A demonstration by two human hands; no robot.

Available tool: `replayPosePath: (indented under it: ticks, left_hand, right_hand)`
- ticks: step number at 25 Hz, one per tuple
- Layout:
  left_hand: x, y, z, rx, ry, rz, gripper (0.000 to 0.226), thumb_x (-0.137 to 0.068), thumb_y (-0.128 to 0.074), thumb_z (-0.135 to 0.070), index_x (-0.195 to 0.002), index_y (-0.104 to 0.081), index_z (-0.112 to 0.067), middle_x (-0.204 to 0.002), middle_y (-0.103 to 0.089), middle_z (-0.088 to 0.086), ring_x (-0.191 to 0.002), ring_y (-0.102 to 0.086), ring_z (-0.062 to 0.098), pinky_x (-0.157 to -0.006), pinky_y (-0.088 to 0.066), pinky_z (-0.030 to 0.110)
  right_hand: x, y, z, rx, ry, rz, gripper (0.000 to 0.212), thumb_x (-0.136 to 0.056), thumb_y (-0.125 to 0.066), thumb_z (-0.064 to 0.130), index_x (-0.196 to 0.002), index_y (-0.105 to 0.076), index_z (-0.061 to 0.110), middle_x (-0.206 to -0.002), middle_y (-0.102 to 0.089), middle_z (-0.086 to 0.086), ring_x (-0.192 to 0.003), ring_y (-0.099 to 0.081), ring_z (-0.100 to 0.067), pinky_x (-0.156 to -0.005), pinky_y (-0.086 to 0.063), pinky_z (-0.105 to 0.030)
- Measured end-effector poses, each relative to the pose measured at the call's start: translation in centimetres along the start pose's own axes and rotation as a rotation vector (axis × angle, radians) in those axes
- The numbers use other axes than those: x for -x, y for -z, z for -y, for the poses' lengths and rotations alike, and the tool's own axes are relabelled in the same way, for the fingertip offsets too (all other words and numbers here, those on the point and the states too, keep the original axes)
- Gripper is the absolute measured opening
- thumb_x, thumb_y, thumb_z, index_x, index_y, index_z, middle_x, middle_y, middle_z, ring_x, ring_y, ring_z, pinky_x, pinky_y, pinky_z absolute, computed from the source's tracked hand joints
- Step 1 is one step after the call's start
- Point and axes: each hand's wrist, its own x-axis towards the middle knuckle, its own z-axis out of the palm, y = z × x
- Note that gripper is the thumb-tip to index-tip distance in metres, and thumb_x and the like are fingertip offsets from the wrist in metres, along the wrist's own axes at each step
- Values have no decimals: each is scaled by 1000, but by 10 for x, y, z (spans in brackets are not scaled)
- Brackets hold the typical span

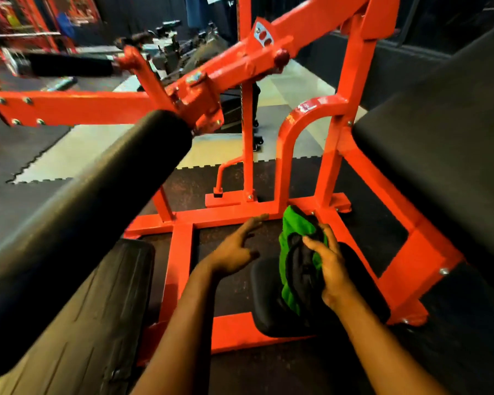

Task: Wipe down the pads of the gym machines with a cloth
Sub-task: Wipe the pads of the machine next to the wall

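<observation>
cloth (297, 252): green and black, bunched up lower centre, right over a small black pad (268, 309)
right hand (330, 266): fingers curled round the cloth, gripping it
left hand (234, 249): fingers spread, holding nothing, just left of it
handling: probably soft, light, floppy, so grab a fat wad, not a corner

Black speckled rubber floor mats (231, 178) join pale grey interlocking mats (69, 155) along jigsaw seams; a dark wall (131, 12) rises behind.
</observation>
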Motion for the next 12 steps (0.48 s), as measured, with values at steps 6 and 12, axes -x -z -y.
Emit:
replayPosePath:
  ticks: [6,12]
  left_hand:
    - [47,54,-140,-1,57,124,53,-82,-75,-4,-128,-54,-19,-110,-63,-7,-93,-60,-6,-80,-47,10]
    - [123,149,-270,-116,129,7,35,-88,-69,-28,-120,-62,-15,-110,-69,12,-90,-58,9,-76,-52,29]
  right_hand:
    - [33,-75,133,-136,-193,15,53,-83,-63,13,-136,-56,6,-130,-66,-17,-122,-61,-40,-109,-43,-56]
    - [75,-140,253,14,-294,69,45,-74,-66,6,-119,-65,5,-120,-68,-25,-110,-62,-42,-101,-48,-53]
